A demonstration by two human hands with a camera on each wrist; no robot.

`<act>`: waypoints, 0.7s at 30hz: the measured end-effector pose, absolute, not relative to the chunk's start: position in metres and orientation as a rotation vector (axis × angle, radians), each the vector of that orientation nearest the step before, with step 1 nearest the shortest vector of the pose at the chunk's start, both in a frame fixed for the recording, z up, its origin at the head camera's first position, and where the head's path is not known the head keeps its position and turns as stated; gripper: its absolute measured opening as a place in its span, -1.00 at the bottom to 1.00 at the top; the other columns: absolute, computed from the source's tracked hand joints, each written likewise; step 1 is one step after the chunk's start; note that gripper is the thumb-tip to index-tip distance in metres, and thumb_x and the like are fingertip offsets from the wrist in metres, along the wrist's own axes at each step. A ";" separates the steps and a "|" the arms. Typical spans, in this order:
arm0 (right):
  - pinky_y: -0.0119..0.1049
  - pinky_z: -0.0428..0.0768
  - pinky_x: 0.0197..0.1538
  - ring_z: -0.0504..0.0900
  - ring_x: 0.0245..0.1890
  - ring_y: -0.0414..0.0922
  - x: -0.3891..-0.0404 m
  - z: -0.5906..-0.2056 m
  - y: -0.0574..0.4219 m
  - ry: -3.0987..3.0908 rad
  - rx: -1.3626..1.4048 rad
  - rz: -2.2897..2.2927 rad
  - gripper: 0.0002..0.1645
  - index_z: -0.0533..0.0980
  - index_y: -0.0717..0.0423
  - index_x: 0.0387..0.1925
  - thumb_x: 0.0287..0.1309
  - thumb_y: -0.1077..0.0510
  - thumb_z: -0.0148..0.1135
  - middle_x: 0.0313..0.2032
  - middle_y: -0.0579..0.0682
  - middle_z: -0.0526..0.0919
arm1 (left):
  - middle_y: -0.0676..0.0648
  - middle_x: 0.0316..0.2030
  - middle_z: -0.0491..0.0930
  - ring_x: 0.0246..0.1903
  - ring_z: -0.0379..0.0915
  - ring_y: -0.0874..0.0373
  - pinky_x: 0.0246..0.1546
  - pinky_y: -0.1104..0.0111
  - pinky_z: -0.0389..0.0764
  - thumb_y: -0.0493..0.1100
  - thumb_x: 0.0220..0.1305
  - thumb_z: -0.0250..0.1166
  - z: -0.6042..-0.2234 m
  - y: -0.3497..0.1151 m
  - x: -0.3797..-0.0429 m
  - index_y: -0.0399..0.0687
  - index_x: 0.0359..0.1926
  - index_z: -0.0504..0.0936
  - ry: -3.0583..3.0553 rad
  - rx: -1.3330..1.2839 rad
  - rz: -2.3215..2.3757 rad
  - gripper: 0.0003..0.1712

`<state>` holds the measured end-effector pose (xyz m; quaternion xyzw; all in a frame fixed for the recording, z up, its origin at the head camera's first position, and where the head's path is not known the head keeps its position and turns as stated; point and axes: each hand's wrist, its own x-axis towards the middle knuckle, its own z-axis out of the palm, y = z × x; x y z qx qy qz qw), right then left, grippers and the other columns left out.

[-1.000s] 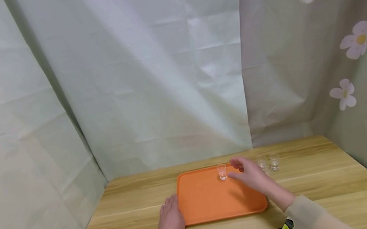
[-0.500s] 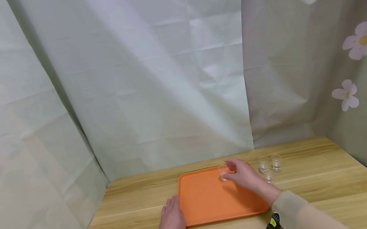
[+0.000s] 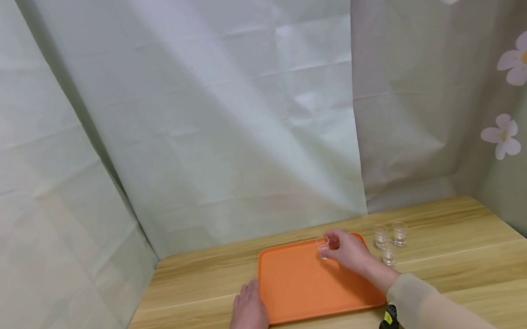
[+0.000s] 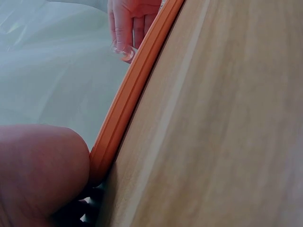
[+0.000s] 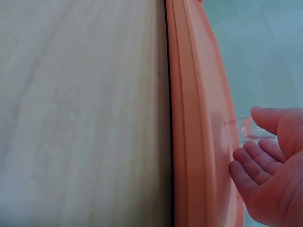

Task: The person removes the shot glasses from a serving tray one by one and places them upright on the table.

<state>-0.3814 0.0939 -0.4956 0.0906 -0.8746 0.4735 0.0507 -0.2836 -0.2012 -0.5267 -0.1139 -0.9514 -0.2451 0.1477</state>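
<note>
An orange tray [image 3: 299, 293] lies on the wooden table, and on its back part stands a small clear shot glass [image 3: 322, 244]. Thumb and fingers of my right hand [image 3: 352, 253] pinch this glass from its right side. In the right wrist view the glass [image 5: 234, 130] shows between the thumb and the fingers, just inside the tray rim [image 5: 187, 118]. My left hand [image 3: 246, 317] rests on the table with straight fingers along the tray's left edge. The left wrist view shows part of this hand [image 4: 42, 165] right at the tray's corner.
Right of the tray, three more shot glasses stand close together: a back left one [image 3: 380, 234], a back right one [image 3: 400, 233] and a front one [image 3: 388, 254]. Pale curtains [image 3: 237, 134] hang behind and beside the wooden table [image 3: 472, 269]. A black wrist device [image 3: 389, 323] sits below the right sleeve.
My right hand has moved left to the glass on the tray, and its thumb and fingers have closed around it. The left hand stays at the tray's edge.
</note>
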 end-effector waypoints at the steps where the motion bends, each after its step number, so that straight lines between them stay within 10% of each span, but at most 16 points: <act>1: 0.04 0.78 0.12 0.73 0.11 0.11 -0.381 -0.496 0.094 -2.662 0.277 1.449 -0.45 0.59 0.28 0.29 0.38 0.16 0.55 0.09 0.11 0.75 | -0.53 0.41 0.49 0.48 0.34 -0.51 0.52 -0.35 0.29 -0.42 0.57 0.10 -0.527 -0.201 -0.284 -0.59 0.47 0.41 -2.740 -0.327 -0.696 -0.46; 21: -0.18 0.68 -0.14 0.68 -0.12 -0.08 -0.381 -0.497 0.093 -2.660 0.299 1.432 -0.77 0.61 0.12 -0.09 0.39 0.18 0.54 -0.17 -0.06 0.70 | -0.53 0.43 0.47 0.49 0.33 -0.50 0.53 -0.33 0.29 -0.39 0.58 0.10 -0.527 -0.199 -0.283 -0.59 0.48 0.41 -2.754 -0.304 -0.680 -0.46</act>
